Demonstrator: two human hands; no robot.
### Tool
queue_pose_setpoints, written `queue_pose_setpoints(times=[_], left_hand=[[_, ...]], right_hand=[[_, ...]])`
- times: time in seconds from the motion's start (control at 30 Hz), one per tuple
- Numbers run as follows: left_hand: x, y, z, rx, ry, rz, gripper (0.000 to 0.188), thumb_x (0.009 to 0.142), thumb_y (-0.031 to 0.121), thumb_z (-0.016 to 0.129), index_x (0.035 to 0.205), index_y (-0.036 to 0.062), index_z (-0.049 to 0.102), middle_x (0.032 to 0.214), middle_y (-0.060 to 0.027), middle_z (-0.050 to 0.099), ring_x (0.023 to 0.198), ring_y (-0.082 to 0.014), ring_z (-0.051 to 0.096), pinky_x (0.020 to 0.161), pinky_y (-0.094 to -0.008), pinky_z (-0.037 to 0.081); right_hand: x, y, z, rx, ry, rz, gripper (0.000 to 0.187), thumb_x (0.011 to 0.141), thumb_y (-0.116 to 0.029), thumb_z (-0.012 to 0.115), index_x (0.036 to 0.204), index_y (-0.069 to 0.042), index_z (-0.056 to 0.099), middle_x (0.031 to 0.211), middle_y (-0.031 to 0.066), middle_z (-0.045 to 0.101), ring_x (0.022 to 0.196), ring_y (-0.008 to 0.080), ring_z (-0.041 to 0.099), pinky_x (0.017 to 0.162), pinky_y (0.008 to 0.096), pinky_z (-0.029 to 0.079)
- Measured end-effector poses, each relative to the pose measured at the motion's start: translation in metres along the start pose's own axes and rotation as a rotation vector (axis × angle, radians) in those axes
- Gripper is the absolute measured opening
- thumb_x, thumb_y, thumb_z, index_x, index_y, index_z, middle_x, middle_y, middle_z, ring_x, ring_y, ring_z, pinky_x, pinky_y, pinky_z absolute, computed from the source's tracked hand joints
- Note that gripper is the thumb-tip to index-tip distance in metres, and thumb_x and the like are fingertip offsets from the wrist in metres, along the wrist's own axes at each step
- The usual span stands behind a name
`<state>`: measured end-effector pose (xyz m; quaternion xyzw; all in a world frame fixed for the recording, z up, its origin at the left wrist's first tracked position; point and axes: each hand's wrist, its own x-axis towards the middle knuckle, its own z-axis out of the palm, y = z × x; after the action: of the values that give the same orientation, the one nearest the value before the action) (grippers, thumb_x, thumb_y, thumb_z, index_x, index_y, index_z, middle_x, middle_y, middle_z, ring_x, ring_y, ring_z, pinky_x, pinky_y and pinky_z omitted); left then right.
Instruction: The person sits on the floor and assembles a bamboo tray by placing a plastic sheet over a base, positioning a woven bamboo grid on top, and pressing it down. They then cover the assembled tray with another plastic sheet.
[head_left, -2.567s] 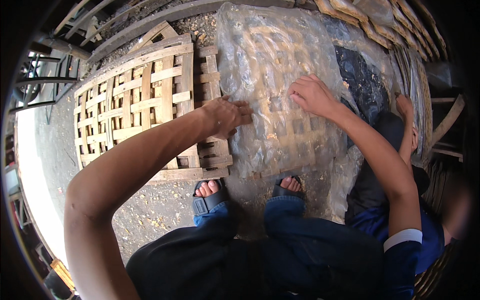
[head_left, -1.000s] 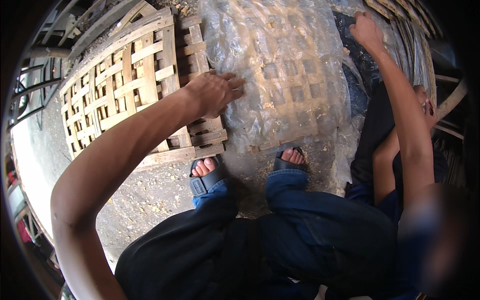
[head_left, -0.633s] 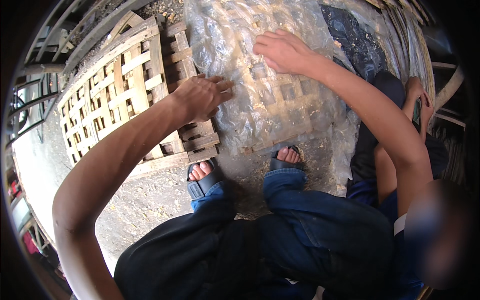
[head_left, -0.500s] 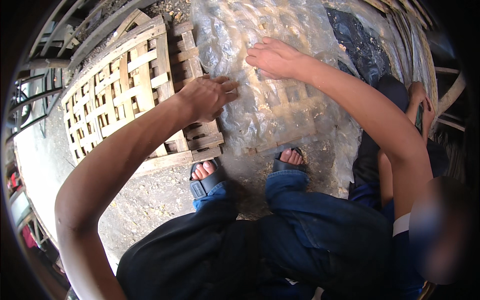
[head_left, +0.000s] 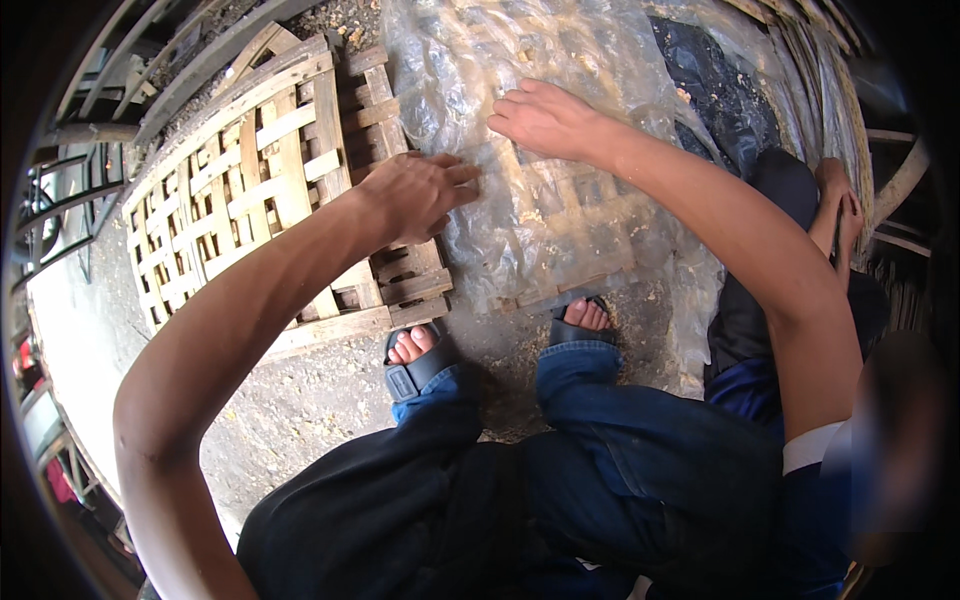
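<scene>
"Crumb-strewn floor (head_left: 310, 410). What's gripped?"

"Can't tell for either: the right hand (head_left: 545, 119) curls over the clear plastic sheet (head_left: 575, 215), the left hand (head_left: 420, 197) bends at its left edge. That sheet covers latticework (head_left: 560, 291) beside the slatted panel (head_left: 290, 165)."

"Which step?"

"Probably straightening film; next calls for sure fingertips."

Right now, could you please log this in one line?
left hand: at plastic sheet, left edge; right hand: over sheet; woven panel: left of sheet
</scene>
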<state>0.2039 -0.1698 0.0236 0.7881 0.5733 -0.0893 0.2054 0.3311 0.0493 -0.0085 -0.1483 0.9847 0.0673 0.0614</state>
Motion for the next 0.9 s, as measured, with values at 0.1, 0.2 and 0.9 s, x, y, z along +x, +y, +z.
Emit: queue_pose_setpoints(times=[0.1,0.2,0.9], left_hand=[[-0.001,-0.002,0.004,0.02,-0.005,-0.001,0.055,0.092,0.018,0.063,0.146,0.0164,0.05,0.159,-0.0036,0.04,0.144,-0.0245,0.042,0.114,-0.039,0.045],[-0.006,0.001,0.003,0.036,0.018,-0.009,0.05,0.093,0.013,0.058,0.143,0.0164,0.053,0.158,-0.0038,0.042,0.143,-0.0254,0.042,0.114,-0.0383,0.046],[-0.003,0.0,0.006,-0.002,0.042,-0.01,0.052,0.091,0.009,0.06,0.142,0.0169,0.055,0.158,-0.0033,0.043,0.144,-0.0255,0.042,0.116,-0.0403,0.044]], right_hand=[[-0.001,0.009,-0.003,0.112,0.023,0.058,0.012,0.086,-0.011,0.065,0.095,-0.009,0.059,0.093,0.0065,0.063,0.094,0.0242,0.063,0.091,0.0397,0.047],[-0.009,0.027,-0.01,0.15,0.024,0.135,0.01,0.087,-0.013,0.064,0.095,-0.009,0.058,0.093,0.0072,0.063,0.094,0.0262,0.063,0.092,0.0411,0.047],[-0.159,0.13,-0.012,-0.095,0.03,0.907,0.025,0.088,-0.015,0.06,0.111,-0.008,0.063,0.113,0.0137,0.063,0.106,0.035,0.064,0.088,0.048,0.054]])
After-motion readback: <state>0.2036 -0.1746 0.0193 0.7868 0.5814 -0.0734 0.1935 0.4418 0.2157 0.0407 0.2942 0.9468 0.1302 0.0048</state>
